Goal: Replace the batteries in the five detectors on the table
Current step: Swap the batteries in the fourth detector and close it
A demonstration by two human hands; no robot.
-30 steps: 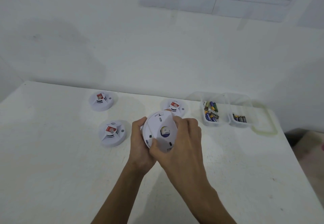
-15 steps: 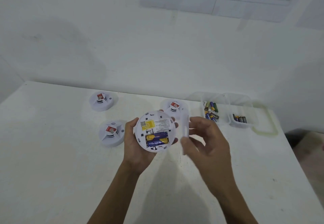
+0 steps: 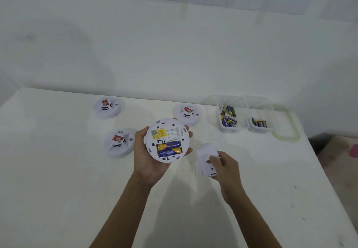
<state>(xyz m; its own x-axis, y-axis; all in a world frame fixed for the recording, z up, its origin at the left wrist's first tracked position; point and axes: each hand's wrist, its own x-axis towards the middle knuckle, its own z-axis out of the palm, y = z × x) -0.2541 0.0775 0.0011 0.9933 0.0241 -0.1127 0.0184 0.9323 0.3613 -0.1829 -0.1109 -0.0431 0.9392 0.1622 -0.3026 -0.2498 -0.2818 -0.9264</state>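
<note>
My left hand [image 3: 148, 160] holds a round white detector [image 3: 167, 139] above the table with its back up. Two blue and yellow batteries [image 3: 169, 148] lie side by side in its open bay, below a yellow label. My right hand [image 3: 224, 165] grips the detector's white back cover [image 3: 207, 159] low over the table, to the right of the detector. Three more white detectors with red stickers sit on the table: one at far left [image 3: 108, 108], one at near left [image 3: 119, 142], one behind the held detector [image 3: 188, 113].
Two clear plastic tubs stand at the right rear: the left tub [image 3: 228, 129] holds several batteries, the right tub [image 3: 260, 129] a few. A clear lid [image 3: 287, 136] lies beside them. The white table [image 3: 58, 180] ends at the right, a wall rises behind it.
The cover has come off the detector, exposing the batteries. My right hand carried the cover right and down toward the table, while the left hand turned the detector's back up.
</note>
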